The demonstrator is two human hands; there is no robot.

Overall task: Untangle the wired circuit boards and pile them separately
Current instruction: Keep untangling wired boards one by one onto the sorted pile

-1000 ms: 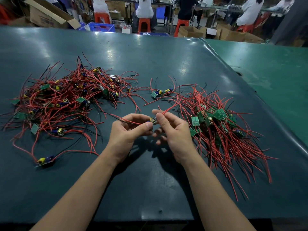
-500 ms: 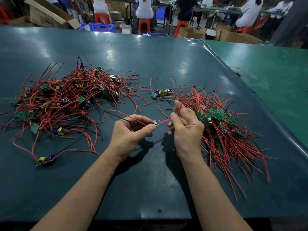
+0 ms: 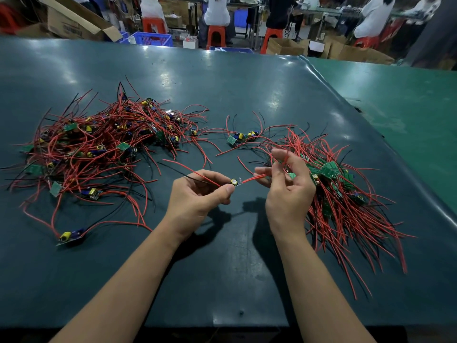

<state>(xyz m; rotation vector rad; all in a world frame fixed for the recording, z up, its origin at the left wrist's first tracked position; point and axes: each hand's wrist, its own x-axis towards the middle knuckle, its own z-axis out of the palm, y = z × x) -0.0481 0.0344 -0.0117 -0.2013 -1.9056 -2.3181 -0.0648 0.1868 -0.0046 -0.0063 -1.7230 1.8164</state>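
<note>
Red-wired circuit board [image 3: 235, 182] held just above the green table [image 3: 222, 95], between tangled heap [image 3: 99, 144] and sorted pile [image 3: 346, 189]: left hand [image 3: 197, 194] pinches it, right hand [image 3: 286, 184] pinches its wire; no legible writing

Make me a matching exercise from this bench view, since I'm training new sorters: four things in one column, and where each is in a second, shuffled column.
Things
1. tangled heap
2. combed pile
3. held board
4. stray board

Places
A. pinched in the left hand, a red lead running to the right hand
B. alone on the mat near the front left
C. at the right, wires fanned toward the near edge
D. at the left, wires crossing every way

Pairs: 1-D, 2-C, 3-A, 4-B
</note>
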